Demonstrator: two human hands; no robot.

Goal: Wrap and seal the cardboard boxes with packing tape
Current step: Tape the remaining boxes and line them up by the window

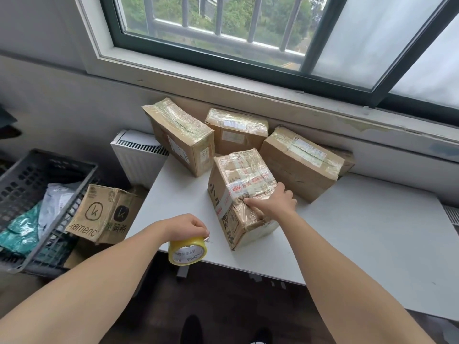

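Observation:
A cardboard box point(238, 184) wrapped in clear tape stands near the front of the white table point(372, 239). My right hand point(270, 201) lies flat on its top near corner, pressing the tape down. My left hand point(185, 227) grips a yellowish roll of packing tape point(187, 250) at the table's front edge, left of the box. Three more taped boxes stand behind: one at the left point(181, 135), one in the middle point(236, 131), one at the right point(300, 161).
A printed cardboard box point(99, 214) sits on the floor left of the table, beside a dark plastic crate point(29, 184) holding bags. A white radiator point(135, 155) stands behind the table's left corner. The window sill point(323, 108) runs above the boxes.

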